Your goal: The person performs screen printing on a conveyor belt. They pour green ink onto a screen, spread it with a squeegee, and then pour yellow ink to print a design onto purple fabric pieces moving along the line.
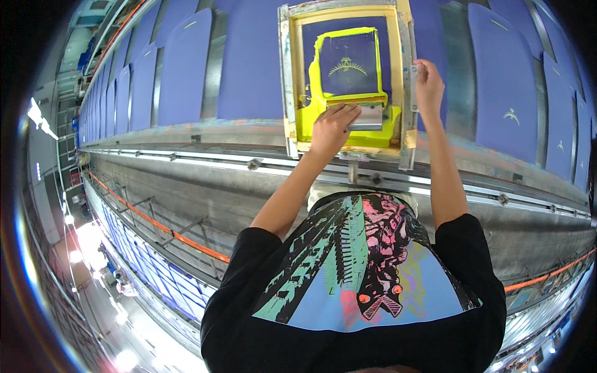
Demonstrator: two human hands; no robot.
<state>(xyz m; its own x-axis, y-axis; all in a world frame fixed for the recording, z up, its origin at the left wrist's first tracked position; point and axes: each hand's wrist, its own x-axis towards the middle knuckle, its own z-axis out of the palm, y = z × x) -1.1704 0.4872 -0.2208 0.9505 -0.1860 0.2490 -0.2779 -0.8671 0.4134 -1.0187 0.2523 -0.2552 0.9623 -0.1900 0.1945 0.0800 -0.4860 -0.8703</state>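
My left hand is closed on a squeegee with a metal-coloured holder, low inside a screen printing frame. Bright yellow ink surrounds the squeegee and runs in a band up the left side and across the top of the mesh. A small arched design shows in the mesh's middle. At the frame's right edge, my right hand has its fingers curled round the side rail. The fabric beneath the frame is mostly hidden.
Purple fabric pieces lie in a row along the long table, some with small yellow prints. A metal rail with bolts runs along the near edge. Behind me, an orange bar borders another long table at lower left.
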